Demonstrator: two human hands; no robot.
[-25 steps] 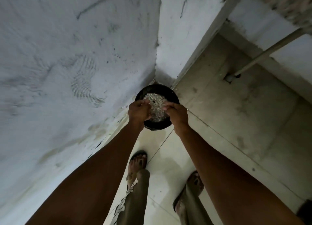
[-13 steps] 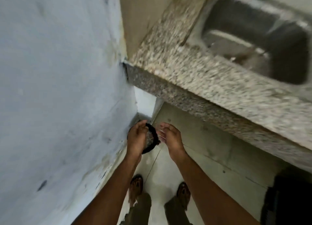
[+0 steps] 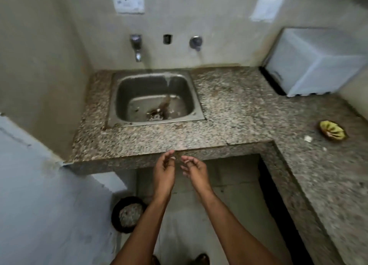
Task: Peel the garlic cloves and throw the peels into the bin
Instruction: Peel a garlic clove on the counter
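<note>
Bin [image 3: 127, 215] part-hidden behind left arm (contents blurred).

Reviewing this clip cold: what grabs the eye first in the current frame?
Two empty hands, left and right, fingers loosely curled, raised side by side before the counter edge. Beyond them a steel sink sits in the counter under a wall tap. Low left, on the floor, a black bin holds pale peels.

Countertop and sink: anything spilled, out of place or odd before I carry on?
A few white scraps lie loose on the countertop beside the small dish, possibly stray garlic peel. Brownish residue sits around the sink drain. The bin stands upright on the floor, with no spill visible around it.
</note>
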